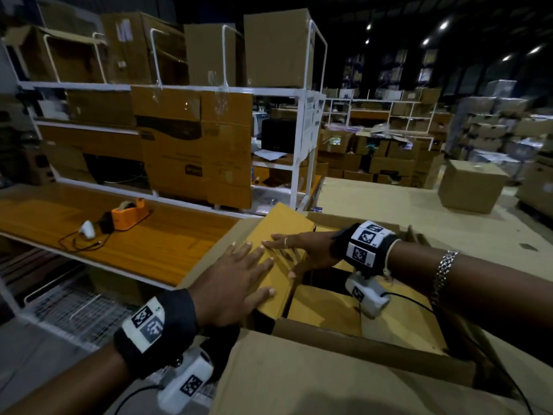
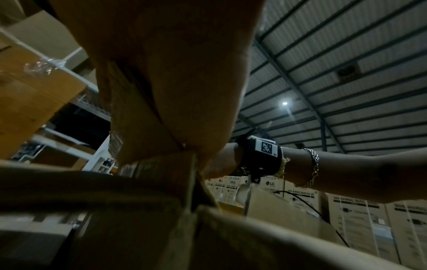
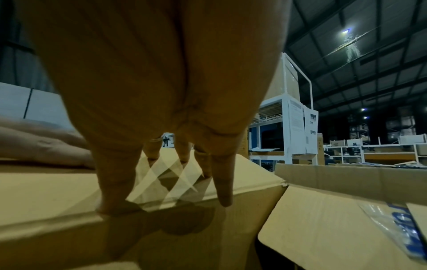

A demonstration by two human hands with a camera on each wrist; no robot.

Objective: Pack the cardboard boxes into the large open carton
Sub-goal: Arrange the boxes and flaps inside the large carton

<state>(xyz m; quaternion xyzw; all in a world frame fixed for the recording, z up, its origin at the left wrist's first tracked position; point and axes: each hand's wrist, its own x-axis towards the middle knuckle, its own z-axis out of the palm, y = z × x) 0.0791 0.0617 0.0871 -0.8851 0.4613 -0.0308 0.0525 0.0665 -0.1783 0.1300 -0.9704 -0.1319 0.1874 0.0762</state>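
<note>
A yellow-brown cardboard box [image 1: 288, 224] sits tilted in the left part of the large open carton [image 1: 353, 378], its top above the carton's rim. My left hand [image 1: 236, 277] lies flat on the box's near end with straight fingers, the thumb over the near edge. My right hand [image 1: 296, 250] presses on the same top with fingers spread. In the right wrist view the fingertips [image 3: 223, 193] touch the box top [image 3: 57, 191] beside a carton flap [image 3: 335, 215]. More boxes [image 1: 324, 307] lie lower inside the carton. My palm [image 2: 166, 76] fills the left wrist view.
An orange workbench [image 1: 167, 235] to the left carries a tape dispenser [image 1: 130, 215] and a white scanner [image 1: 88, 229] with a cable. Behind it stands a white rack [image 1: 299, 163] full of cartons. A sealed box [image 1: 472, 187] sits on the pale platform at the right.
</note>
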